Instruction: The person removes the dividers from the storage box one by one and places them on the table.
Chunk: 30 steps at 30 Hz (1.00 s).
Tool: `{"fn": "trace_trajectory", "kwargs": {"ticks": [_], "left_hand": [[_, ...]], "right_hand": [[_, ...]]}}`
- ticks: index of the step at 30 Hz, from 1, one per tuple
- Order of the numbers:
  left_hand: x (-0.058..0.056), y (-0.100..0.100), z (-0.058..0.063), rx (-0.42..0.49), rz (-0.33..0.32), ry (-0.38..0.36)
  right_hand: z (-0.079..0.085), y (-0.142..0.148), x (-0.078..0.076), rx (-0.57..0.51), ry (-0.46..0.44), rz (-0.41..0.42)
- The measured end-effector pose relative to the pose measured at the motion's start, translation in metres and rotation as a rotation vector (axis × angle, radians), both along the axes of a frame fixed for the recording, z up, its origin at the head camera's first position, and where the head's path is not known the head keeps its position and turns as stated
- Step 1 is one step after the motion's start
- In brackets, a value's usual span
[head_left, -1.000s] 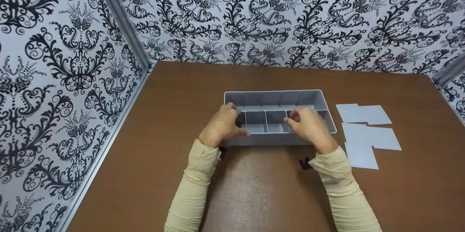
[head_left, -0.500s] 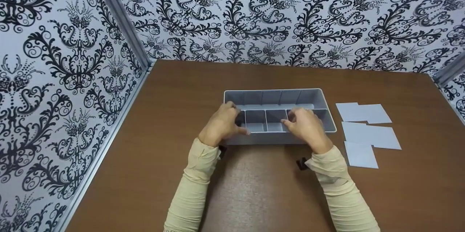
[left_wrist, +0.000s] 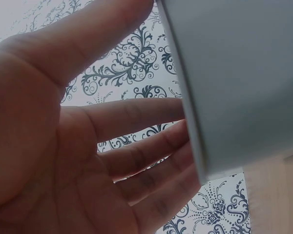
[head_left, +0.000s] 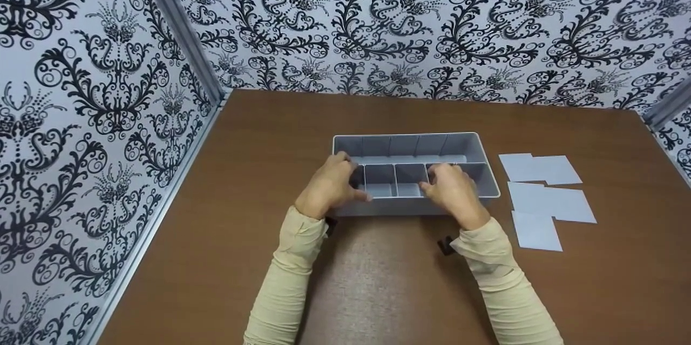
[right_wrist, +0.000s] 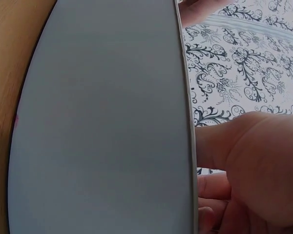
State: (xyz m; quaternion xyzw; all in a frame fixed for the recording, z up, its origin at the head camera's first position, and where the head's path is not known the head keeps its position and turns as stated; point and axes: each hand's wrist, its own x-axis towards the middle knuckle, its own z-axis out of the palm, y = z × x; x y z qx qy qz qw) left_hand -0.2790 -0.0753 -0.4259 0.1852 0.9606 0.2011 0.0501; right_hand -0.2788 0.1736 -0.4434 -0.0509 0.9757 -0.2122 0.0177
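A grey divided organizer tray [head_left: 372, 207] stands on the table, with a long compartment behind and several small ones in front. My left hand [head_left: 329, 183] holds its front left corner. The left thumb lies at the front rim; in the left wrist view the fingers [left_wrist: 141, 117] pass behind the rim, their tips hidden. My right hand [head_left: 453, 191] reaches over the front wall, beside an upright divider [head_left: 396, 180] and the one to its right. In the right wrist view its fingers [right_wrist: 212, 187] look bent behind the wall; whatever they touch there is hidden.
Several white paper sheets [head_left: 556, 203] lie partly overlapping to the right of the tray. Brown tabletop [head_left: 259, 172] surrounds it. Patterned walls [head_left: 378, 26] rise at the back and sides. A black wrist camera [head_left: 446, 245] hangs under the right wrist.
My right hand has shifted slightly to the left and toward me along the front compartments. The left hand and the tray hold their places.
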Motion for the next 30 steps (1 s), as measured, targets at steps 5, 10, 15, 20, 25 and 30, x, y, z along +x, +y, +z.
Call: {"fn": "trace_trajectory", "kwargs": {"ticks": [5, 10, 15, 20, 25, 30], "left_hand": [[-0.0007, 0.0011, 0.0006, -0.017, -0.013, 0.007], [-0.0013, 0.0018, 0.0022, -0.017, -0.014, 0.011], [-0.0009, 0.0016, 0.0024, -0.006, -0.009, 0.008], [-0.0008, 0.001, 0.0019, -0.02, -0.012, 0.017], [-0.0012, 0.0006, 0.001, -0.025, -0.01, 0.016], [-0.0007, 0.0005, 0.0007, -0.02, -0.002, 0.004]], "right_hand": [[-0.0009, 0.0017, -0.0005, -0.012, 0.003, 0.005], [-0.0008, 0.0019, -0.0013, -0.013, 0.02, 0.007], [0.0001, 0.0007, -0.0009, -0.006, 0.034, 0.006], [0.0, 0.0001, 0.0007, -0.006, 0.038, -0.001], [0.001, -0.0006, 0.0015, -0.016, 0.049, -0.005], [0.0021, -0.001, 0.0025, -0.025, 0.078, -0.003]]}}
